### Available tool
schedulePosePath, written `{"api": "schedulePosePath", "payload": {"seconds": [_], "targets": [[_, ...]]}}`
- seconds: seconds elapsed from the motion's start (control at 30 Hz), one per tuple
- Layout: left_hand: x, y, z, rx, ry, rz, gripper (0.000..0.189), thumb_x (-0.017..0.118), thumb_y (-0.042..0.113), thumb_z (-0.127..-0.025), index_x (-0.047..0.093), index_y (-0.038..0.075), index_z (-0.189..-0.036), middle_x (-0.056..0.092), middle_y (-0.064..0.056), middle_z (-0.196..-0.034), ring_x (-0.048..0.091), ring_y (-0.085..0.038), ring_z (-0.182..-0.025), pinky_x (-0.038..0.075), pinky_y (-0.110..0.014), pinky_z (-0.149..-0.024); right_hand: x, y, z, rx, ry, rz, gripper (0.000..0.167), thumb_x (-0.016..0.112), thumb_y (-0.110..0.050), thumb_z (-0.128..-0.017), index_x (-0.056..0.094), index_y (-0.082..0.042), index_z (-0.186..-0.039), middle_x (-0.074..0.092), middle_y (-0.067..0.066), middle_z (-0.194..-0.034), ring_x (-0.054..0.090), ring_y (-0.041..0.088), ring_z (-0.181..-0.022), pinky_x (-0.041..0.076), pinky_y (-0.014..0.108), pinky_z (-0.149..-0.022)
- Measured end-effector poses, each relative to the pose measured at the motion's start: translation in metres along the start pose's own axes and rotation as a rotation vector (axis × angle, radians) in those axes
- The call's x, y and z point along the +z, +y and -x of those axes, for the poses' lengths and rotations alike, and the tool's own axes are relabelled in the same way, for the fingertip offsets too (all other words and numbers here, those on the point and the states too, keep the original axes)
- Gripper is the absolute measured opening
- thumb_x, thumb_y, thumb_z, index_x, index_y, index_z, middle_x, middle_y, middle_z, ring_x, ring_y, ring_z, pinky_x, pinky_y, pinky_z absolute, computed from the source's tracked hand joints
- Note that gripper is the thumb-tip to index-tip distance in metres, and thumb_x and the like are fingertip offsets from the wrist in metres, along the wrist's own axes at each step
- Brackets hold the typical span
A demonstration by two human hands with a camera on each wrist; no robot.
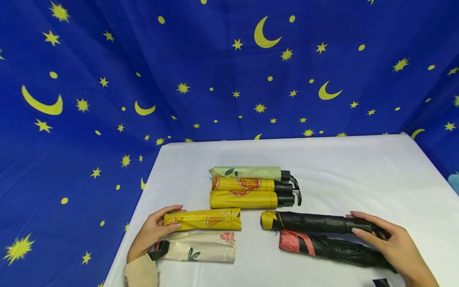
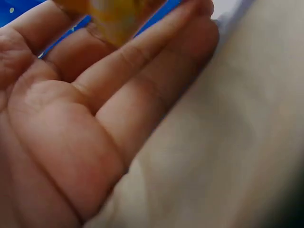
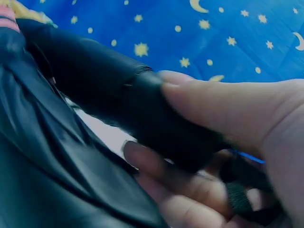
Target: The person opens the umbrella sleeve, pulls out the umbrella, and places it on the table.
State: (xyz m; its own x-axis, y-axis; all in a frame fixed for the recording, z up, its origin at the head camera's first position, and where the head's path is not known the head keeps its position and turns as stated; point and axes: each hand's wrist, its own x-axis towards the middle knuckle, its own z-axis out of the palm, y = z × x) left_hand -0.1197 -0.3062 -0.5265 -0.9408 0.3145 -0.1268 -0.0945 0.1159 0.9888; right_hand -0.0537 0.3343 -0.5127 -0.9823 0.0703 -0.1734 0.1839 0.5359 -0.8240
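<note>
On the left, my left hand (image 1: 155,228) pinches the left end of a yellow umbrella sleeve (image 1: 204,219) with an orange-slice print. In the left wrist view, the sleeve (image 2: 116,19) shows only as a yellow blur at the fingers. Just below it lies a cream umbrella sleeve (image 1: 201,247) with leaves. On the right, my right hand (image 1: 394,239) grips the handle end of a folded black umbrella (image 1: 312,222) with a yellow tip, thumb on one side and fingers on the other. A second black umbrella (image 1: 340,249) with pink trim lies beneath it, partly hidden by the hand.
Farther back, a pale green sleeved umbrella (image 1: 254,172) and two yellow ones, the upper (image 1: 263,185) and lower (image 1: 258,200), lie side by side, black handles pointing right. The white-covered table (image 1: 340,167) meets a blue star-and-moon curtain (image 1: 222,79) at the back and sides.
</note>
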Motion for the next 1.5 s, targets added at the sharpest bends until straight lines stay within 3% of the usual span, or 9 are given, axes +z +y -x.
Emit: {"api": "schedulePosePath", "payload": {"seconds": [0.3, 0.77, 0.87, 0.97, 1.07, 1.17, 1.3, 1.4, 1.5], "targets": [[-0.001, -0.003, 0.001, 0.121, 0.021, -0.026, 0.046, 0.069, -0.004, -0.095, 0.054, -0.01, -0.138, 0.054, -0.032, -0.138, 0.064, -0.02, -0.116, 0.058, -0.03, -0.09, -0.005, 0.006, -0.006, -0.018, -0.08, 0.215, 0.059, 0.076, -0.055, -0.087, 0.069, -0.022, -0.135, 0.067, 0.012, -0.133, 0.052, -0.018, -0.1, 0.058, 0.025, -0.075], [0.0, -0.004, -0.003, 0.138, 0.014, -0.066, 0.032, 0.065, 0.002, -0.1, 0.062, -0.01, -0.129, 0.058, -0.028, -0.138, 0.06, -0.016, -0.125, 0.053, -0.026, -0.096, -0.003, 0.01, -0.007, -0.084, -0.063, 0.294, 0.06, 0.076, -0.057, -0.086, 0.069, -0.024, -0.135, 0.069, 0.01, -0.13, 0.055, -0.014, -0.1, 0.059, 0.028, -0.074], [0.0, -0.002, -0.002, 0.173, 0.002, -0.053, 0.032, 0.062, 0.001, -0.101, 0.06, -0.011, -0.131, 0.056, -0.03, -0.139, 0.058, -0.018, -0.128, 0.051, -0.026, -0.1, -0.003, 0.009, -0.006, -0.085, -0.075, 0.29, 0.061, 0.075, -0.055, -0.088, 0.066, -0.022, -0.139, 0.067, 0.012, -0.133, 0.063, -0.004, -0.09, 0.057, 0.026, -0.069], [0.001, 0.0, -0.001, 0.22, 0.01, -0.041, 0.033, 0.06, -0.002, -0.101, 0.057, -0.013, -0.133, 0.052, -0.031, -0.142, 0.055, -0.019, -0.132, 0.048, -0.026, -0.105, -0.003, 0.007, -0.004, -0.064, -0.079, 0.281, 0.063, 0.073, -0.056, -0.089, 0.064, -0.02, -0.141, 0.065, 0.014, -0.135, 0.071, 0.025, -0.098, 0.06, 0.038, -0.073], [0.005, 0.006, 0.0, 0.286, 0.076, -0.054, 0.034, 0.058, -0.004, -0.102, 0.053, -0.016, -0.134, 0.05, -0.031, -0.144, 0.051, -0.019, -0.136, 0.041, -0.026, -0.111, -0.003, 0.002, -0.002, -0.038, -0.051, 0.291, 0.067, 0.069, -0.059, -0.091, 0.063, -0.017, -0.142, 0.065, 0.018, -0.135, 0.06, 0.047, -0.12, 0.058, 0.055, -0.082], [0.013, 0.018, 0.001, 0.347, 0.168, -0.116, 0.034, 0.057, -0.004, -0.102, 0.053, -0.015, -0.134, 0.05, -0.03, -0.144, 0.048, -0.018, -0.138, 0.036, -0.025, -0.114, -0.006, -0.008, 0.001, -0.041, 0.019, 0.295, 0.061, 0.067, -0.054, -0.096, 0.065, -0.012, -0.14, 0.065, 0.022, -0.133, 0.058, 0.053, -0.119, 0.057, 0.06, -0.08], [0.031, 0.048, -0.002, 0.354, 0.269, -0.328, 0.033, 0.066, 0.004, -0.1, 0.062, -0.003, -0.133, 0.06, -0.015, -0.139, 0.05, -0.016, -0.135, 0.038, -0.022, -0.112, -0.007, -0.037, 0.003, -0.146, 0.146, 0.316, 0.043, 0.069, -0.041, -0.099, 0.071, -0.014, -0.132, 0.072, 0.015, -0.123, 0.069, 0.033, -0.109, 0.062, 0.04, -0.073], [0.048, 0.071, -0.007, 0.314, 0.319, -0.534, 0.032, 0.072, 0.017, -0.098, 0.068, 0.016, -0.13, 0.065, 0.0, -0.133, 0.056, -0.017, -0.128, 0.046, -0.031, -0.108, 0.0, -0.068, 0.0, -0.311, 0.195, 0.319, 0.032, 0.074, -0.032, -0.097, 0.075, -0.021, -0.127, 0.075, 0.004, -0.117, 0.067, 0.003, -0.106, 0.054, 0.013, -0.075], [0.068, 0.083, -0.018, 0.304, 0.33, -0.666, 0.03, 0.076, 0.022, -0.096, 0.07, 0.025, -0.125, 0.066, 0.006, -0.129, 0.059, -0.019, -0.124, 0.05, -0.044, -0.104, 0.02, -0.097, -0.01, -0.514, 0.208, 0.335, 0.029, 0.079, -0.024, -0.092, 0.077, -0.026, -0.121, 0.075, -0.007, -0.113, 0.064, -0.006, -0.103, 0.046, 0.005, -0.082]]}}
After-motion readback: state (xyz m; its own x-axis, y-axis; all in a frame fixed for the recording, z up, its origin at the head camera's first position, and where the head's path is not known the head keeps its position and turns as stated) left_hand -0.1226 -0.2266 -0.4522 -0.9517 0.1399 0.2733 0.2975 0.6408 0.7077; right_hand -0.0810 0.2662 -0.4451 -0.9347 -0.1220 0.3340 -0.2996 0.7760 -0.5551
